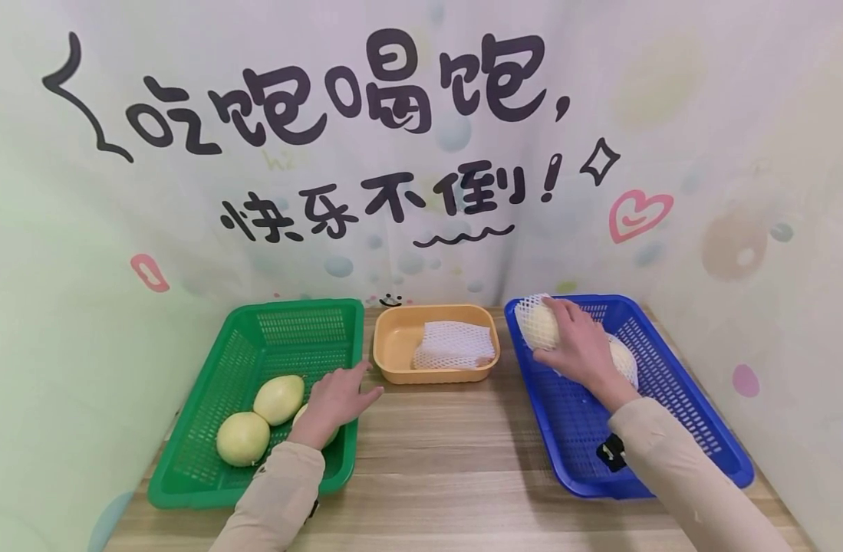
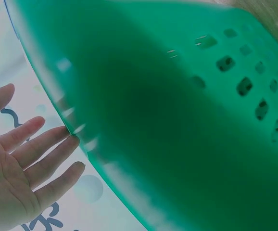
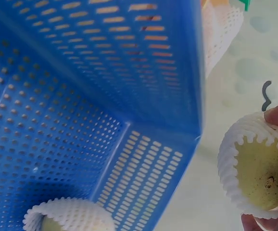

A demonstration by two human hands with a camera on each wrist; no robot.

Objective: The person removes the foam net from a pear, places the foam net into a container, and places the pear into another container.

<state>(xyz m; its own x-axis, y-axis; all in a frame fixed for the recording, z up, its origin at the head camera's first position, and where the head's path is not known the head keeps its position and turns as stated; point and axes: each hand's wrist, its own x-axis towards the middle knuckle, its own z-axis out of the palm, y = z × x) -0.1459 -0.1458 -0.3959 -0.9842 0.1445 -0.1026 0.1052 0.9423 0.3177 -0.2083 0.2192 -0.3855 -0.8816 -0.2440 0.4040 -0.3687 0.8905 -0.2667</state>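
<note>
My right hand grips a pale yellow-green melon wrapped in a white foam net, over the far left corner of the blue basket. The net leaves one end of the fruit bare in the right wrist view. A second netted melon lies in that basket, partly behind the hand. My left hand, fingers spread and holding nothing, hovers by the right rim of the green basket. Inside that basket sit unwrapped melons, one of them mostly hidden under the left hand.
Between the two baskets stands an orange tray with white foam nets in its right half. Wood-grain tabletop stretches in front of the tray. A printed curtain hangs close behind all three containers.
</note>
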